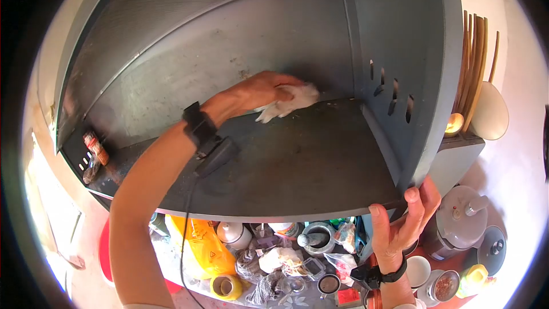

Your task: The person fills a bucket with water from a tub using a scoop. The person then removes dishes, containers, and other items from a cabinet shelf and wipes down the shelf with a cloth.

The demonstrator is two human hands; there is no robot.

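My left hand (269, 88), wearing a black strap with a small device on the wrist, is closed on a white cloth (297, 100). It presses the cloth where the back panel meets the dark shelf (286, 166) of a grey metal cabinet, near the inner right corner. Lower right, my right hand (397, 223) grips the front corner of the cabinet's side panel (400, 51). Its thumb lies on the near side and its fingers reach round the outer side. Crumbs lie along the shelf's back edge. Part of the cloth is hidden under my left fingers.
A red-labelled bottle (95, 147) stands at the shelf's left end. Beneath are a yellow bag (206, 246), a stone mortar (316, 237) and several jars and bags. To the right are a rice cooker (457, 217), a lidded pot (492, 250) and long wooden-handled utensils (473, 74).
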